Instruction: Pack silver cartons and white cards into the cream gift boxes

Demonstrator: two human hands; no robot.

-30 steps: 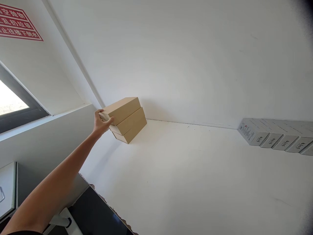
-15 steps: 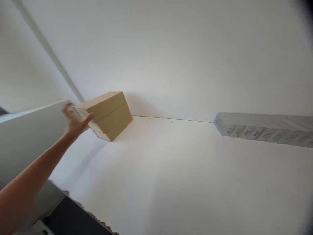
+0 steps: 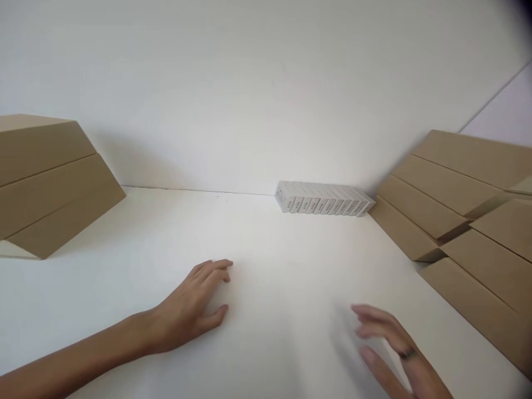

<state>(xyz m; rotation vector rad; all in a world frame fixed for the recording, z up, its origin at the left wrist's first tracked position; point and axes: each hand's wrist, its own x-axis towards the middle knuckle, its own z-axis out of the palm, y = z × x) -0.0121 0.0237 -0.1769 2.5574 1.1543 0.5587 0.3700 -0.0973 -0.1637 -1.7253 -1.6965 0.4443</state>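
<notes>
My left hand [image 3: 191,305] is over the white tabletop [image 3: 266,255], thumb and fingers apart, holding nothing. At the lower right, my right hand [image 3: 386,338] hovers above the same surface with its fingers spread and a dark ring on one of them; it is slightly blurred and also holds nothing. Against the back wall stands a row of small white boxes [image 3: 324,199] with tiny dark print on their fronts. Both hands are apart from these boxes. A stack of brown cardboard boxes [image 3: 54,183] stands at the left, beyond my left hand.
Along the right side are further stacks of brown cardboard boxes [image 3: 440,194], some touching the end of the white row. Behind everything rises a white wall [image 3: 233,94], meeting the tabletop in a thin dark line.
My left hand has left the cardboard stack at the left and is now over the tabletop. My right hand has come into view. The view has turned to the right.
</notes>
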